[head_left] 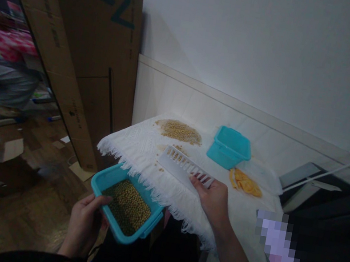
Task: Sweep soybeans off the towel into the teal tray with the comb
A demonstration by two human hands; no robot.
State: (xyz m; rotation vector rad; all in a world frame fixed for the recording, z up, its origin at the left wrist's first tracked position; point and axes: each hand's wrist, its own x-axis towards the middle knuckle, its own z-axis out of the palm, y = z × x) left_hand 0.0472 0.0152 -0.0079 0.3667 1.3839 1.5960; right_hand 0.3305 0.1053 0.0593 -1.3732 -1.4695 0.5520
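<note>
My left hand [88, 219] is closed on the rim of a teal plastic tub [121, 232], thumb over the edge. Inside it lie yellow soybeans [137, 203] and smaller green beans [113, 212]. The tub is at the front edge of a table with a white fringed cloth [172, 184]. My right hand [212, 196] grips one end of a white slotted plastic tray [176, 169], held low over the cloth. A few soybeans lie around the tray. Farther back, a pile of soybeans [180, 131] is spread on the cloth.
A second teal tub [229, 147] stands at the back, beside a crumpled yellow cloth [246, 183] and a clear lid [265, 176]. Left of the table rises a tall cardboard box [107, 56]. Dark equipment [338, 223] sits at right. Another person [6, 51] is partly visible at far left.
</note>
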